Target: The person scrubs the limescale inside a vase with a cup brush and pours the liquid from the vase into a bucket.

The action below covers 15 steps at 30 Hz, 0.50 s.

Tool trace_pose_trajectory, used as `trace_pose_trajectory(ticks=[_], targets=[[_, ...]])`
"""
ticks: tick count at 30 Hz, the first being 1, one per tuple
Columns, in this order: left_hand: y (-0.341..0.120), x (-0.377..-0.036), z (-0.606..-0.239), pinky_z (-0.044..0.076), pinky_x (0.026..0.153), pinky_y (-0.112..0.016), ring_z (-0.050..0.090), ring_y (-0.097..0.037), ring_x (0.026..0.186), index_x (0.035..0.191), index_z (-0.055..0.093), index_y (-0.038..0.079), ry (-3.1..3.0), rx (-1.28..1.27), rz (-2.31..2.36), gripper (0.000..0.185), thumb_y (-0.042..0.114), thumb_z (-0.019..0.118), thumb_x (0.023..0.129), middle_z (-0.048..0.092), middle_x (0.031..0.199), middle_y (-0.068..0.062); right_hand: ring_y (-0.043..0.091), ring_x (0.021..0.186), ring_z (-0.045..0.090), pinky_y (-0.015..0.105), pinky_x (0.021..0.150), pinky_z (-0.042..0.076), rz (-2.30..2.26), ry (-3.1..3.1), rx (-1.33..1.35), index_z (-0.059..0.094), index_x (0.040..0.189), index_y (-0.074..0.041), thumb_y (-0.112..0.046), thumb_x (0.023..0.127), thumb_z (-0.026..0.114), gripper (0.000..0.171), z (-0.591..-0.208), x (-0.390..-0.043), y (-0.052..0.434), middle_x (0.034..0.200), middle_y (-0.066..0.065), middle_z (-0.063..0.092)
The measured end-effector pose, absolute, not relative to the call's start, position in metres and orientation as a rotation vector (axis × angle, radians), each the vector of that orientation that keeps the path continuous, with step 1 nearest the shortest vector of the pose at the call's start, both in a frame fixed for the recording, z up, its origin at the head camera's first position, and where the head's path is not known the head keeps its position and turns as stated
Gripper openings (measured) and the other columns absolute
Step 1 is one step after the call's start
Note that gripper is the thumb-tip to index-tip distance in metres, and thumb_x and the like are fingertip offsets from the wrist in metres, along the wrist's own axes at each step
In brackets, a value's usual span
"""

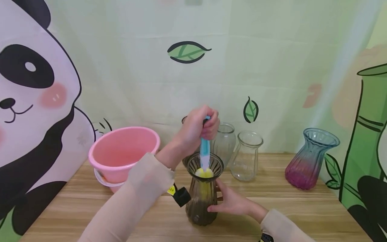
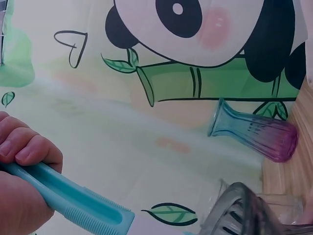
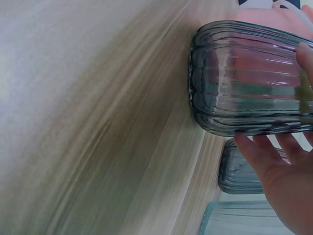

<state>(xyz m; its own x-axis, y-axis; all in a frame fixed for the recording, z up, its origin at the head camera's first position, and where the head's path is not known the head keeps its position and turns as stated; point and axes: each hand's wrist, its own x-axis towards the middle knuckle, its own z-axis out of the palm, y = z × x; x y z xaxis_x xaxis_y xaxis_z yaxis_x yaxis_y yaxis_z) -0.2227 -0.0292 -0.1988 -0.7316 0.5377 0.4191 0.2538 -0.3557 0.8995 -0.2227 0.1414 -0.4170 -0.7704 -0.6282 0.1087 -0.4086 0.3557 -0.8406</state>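
A pale sleeve (image 1: 127,201) crosses the foreground, ending in the left hand (image 1: 201,122), its fingers curled tightly round the blue handle of a brush (image 1: 205,149). The brush points down into a smoky ribbed vase (image 1: 195,201), its yellow head inside the neck. The right hand (image 1: 232,200) holds that vase's side, thumb and fingers spread round the glass. Behind stand 2 clear vases (image 1: 246,161); a pink basin (image 1: 124,148) sits left, a blue-to-purple vase (image 1: 309,161) right.
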Motion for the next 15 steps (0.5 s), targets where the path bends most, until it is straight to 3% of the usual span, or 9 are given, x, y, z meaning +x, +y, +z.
trace_pose_trajectory(ticks=[7,15], targets=[[-0.026,-0.228,-0.238,0.017,0.044,-0.023,0.018,-0.01,0.041,0.052,0.024,0.014,1.642,0.974,2.192,0.034,0.011,0.028,0.086,0.023,0.045,0.006,0.031,0.117,0.048,0.028,0.088,0.048,-1.386,2.43,-0.896,0.021,0.141,-0.008,-0.025,0.072,0.077,0.09,-0.417,-0.22,0.139,0.132,0.015,0.043],[-0.026,-0.235,-0.275,0.019,0.043,-0.023,0.021,-0.01,0.04,0.053,0.022,0.01,1.599,0.946,2.114,0.034,0.009,0.026,0.087,0.024,0.045,0.005,0.03,0.114,0.049,0.028,0.081,0.05,-1.325,2.495,-0.931,0.024,0.136,-0.005,-0.031,0.073,0.076,0.085,-0.418,-0.216,0.138,0.127,0.015,0.044]])
